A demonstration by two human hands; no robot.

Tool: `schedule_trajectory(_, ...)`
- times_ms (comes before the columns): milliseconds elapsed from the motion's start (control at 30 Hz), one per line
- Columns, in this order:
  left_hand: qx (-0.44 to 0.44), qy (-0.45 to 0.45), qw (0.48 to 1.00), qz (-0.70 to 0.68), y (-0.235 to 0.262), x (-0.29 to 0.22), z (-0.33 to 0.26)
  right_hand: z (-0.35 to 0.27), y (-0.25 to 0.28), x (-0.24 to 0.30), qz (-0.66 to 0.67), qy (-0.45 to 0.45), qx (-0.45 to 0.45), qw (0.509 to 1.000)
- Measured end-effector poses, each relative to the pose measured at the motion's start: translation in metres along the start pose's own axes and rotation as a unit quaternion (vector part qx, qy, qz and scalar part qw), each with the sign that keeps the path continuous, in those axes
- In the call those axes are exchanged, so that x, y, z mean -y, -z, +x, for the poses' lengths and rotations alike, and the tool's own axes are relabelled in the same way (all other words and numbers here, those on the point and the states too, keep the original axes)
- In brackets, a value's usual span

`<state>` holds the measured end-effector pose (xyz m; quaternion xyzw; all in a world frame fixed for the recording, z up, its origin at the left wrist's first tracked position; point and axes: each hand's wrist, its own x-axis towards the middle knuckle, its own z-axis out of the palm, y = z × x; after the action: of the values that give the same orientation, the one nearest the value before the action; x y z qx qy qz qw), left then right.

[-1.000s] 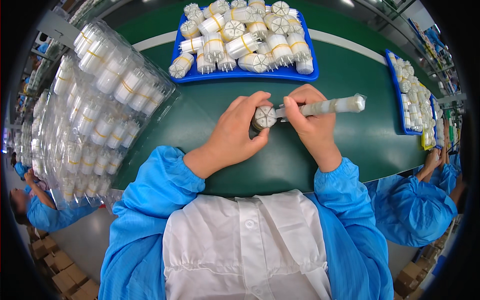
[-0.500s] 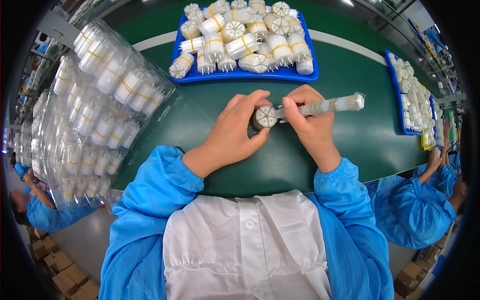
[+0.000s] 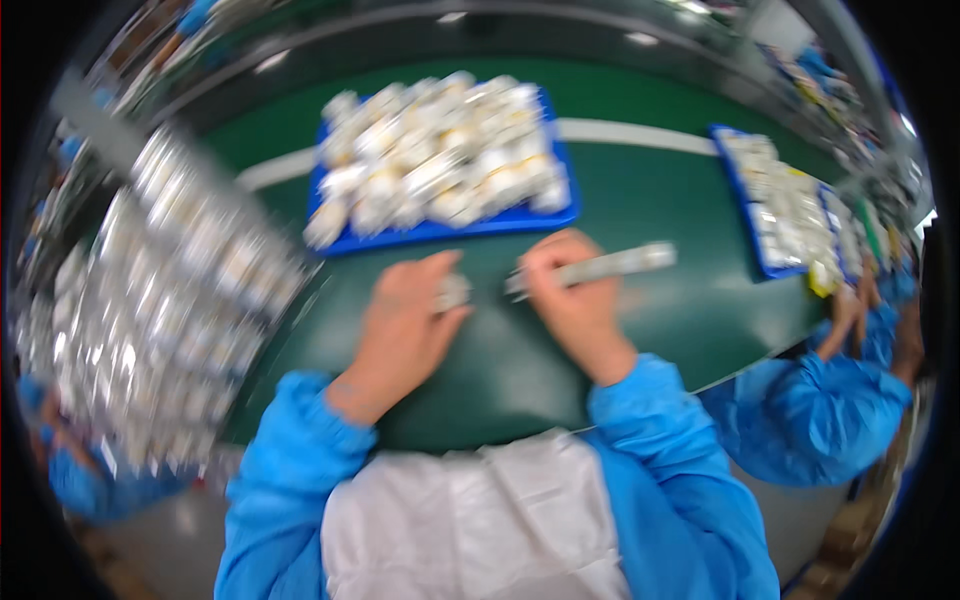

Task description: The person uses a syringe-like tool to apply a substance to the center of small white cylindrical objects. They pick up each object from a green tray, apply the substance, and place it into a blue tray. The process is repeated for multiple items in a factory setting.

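Long pale tool (image 3: 630, 262) had come away from whitish round part (image 3: 453, 292). Left hand (image 3: 397, 318) grasped part, just left of frame centre; right hand (image 3: 577, 300) grasped tool, right of centre. For good work, steady, gentle grip seemed necessary.

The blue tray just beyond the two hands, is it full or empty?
Full: white cylinders are heaped across the blue tray, covering its floor.

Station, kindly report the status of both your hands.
Left hand holding small whitish round piece. Right hand gripping slim pale rod-like tool, apart from piece. No obstacle seen between them.
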<state>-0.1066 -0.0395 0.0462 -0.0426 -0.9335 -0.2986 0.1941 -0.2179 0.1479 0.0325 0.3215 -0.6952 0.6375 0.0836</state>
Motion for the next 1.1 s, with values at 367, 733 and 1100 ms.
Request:
schedule_trajectory(367, -0.051, -0.005, 0.983, 0.174, 0.036, 0.036, 0.021, -0.010, -0.005, -0.011, -0.122, -0.006, 0.083, 0.989)
schedule_trajectory(733, -0.048, 0.064, 0.985, 0.151, 0.030, 0.056, 0.063, -0.011, -0.006, -0.013, -0.134, 0.033, 0.098, 0.986)
schedule_trajectory(1100, -0.072, -0.010, 0.996, -0.044, 0.044, -0.028, 0.033, -0.001, 0.006, -0.007, -0.096, -0.053, 0.013, 0.994)
